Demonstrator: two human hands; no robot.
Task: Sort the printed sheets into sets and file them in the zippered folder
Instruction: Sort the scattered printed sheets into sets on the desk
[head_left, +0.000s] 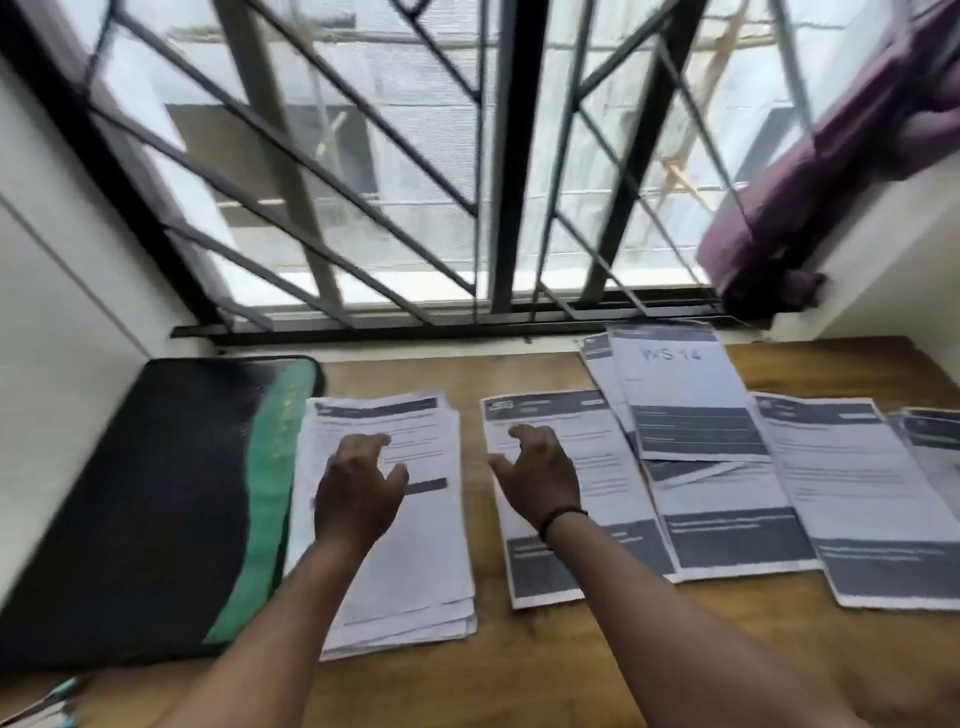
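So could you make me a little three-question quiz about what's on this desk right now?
1. True or false: the zippered folder lies left of the thick stack.
2. Which hand wears a dark wristband? A left hand B right hand
3. Fill in: the top sheet by the window reads "WS ___".

Key: 1 true; 2 B; 3 14.

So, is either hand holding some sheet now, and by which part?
Nothing is held. The left hand and right hand hover open above the sheets.
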